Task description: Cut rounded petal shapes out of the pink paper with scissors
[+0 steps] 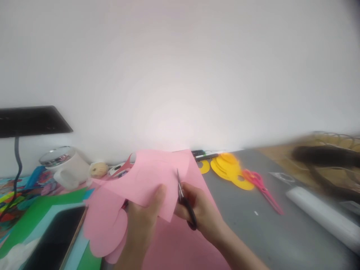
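Note:
My left hand [142, 221] pinches a pink sheet of paper [152, 180] by its lower edge, thumb on top, holding it up off the table. My right hand [201, 212] grips small black-handled scissors [184, 200], blades pointing up at the sheet's right edge. Under both hands lie more pink paper [182, 243] and rounded pink cut-outs [105, 225].
A black phone [56, 240] lies on green and blue paper at left, behind it a white mug [67, 167]. Yellow paper rings [229, 168], pink scissors [263, 189] and a white roll [323, 217] lie on the grey table [267, 236] at right. Markers [206, 154] rest by the wall.

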A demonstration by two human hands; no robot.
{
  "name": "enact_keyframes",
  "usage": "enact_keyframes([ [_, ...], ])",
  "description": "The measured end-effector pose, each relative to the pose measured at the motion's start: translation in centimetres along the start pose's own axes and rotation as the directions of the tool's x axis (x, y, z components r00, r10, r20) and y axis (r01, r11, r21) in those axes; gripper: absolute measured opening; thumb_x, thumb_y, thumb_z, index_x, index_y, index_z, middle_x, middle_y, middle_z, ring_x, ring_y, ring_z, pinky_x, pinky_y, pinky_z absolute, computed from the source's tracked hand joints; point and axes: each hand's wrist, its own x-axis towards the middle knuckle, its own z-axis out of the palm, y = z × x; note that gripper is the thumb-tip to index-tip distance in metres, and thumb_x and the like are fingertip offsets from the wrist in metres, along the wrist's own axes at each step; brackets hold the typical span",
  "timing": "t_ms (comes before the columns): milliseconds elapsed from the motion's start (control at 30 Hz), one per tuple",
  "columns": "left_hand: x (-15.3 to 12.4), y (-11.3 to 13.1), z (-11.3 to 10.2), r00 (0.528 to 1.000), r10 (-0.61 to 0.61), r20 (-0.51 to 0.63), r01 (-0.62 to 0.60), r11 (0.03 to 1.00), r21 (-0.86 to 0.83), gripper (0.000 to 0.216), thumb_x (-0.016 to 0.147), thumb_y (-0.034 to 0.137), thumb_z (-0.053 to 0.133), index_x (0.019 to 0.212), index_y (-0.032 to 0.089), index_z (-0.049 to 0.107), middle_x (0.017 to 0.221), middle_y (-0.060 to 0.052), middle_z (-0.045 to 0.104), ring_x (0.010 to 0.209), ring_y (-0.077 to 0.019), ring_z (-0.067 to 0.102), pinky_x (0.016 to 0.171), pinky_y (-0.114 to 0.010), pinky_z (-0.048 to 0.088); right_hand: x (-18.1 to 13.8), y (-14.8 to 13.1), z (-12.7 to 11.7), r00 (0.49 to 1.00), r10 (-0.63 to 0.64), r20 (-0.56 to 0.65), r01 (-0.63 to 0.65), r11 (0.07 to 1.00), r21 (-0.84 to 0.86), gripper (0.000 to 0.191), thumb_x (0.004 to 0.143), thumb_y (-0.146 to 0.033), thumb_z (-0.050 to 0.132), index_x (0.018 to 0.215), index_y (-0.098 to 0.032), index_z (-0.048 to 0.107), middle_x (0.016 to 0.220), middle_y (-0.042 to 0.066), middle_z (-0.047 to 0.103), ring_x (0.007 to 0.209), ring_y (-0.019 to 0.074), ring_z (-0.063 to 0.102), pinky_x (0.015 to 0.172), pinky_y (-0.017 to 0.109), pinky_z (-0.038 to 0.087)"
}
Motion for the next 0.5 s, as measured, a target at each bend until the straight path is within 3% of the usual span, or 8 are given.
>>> enact_keyframes([
  [300,0.0,0.1,0.1,1.000,0.018,0.005,-0.018,1.000,-0.002,0.081,0.061,0.038,0.079,0.133,0.029,0.043,0.124,-0.008,0.059,0.123,-0.0302,0.049,0.100,-0.045,0.043,0.0,0.0,0.0,1.000,0.013,-0.008,-0.013,0.999,-0.033,0.020,0.069,-0.020,0.072,0.071,-0.017,0.053,0.061,-0.006,0.042,0.057,0.0094,0.035,0.051,0.021,0.029],
  [500,-0.3,0.9,0.1,0.998,-0.053,0.023,0.053,0.998,0.021,0.083,0.062,0.042,0.078,0.135,0.029,0.040,0.122,-0.009,0.058,0.116,-0.0298,0.054,0.097,-0.048,0.044,0.0,0.0,0.0,1.000,0.009,0.000,-0.009,1.000,-0.010,0.019,0.069,-0.018,0.071,0.070,-0.016,0.053,0.060,-0.006,0.044,0.056,0.0089,0.035,0.051,0.020,0.029],
])
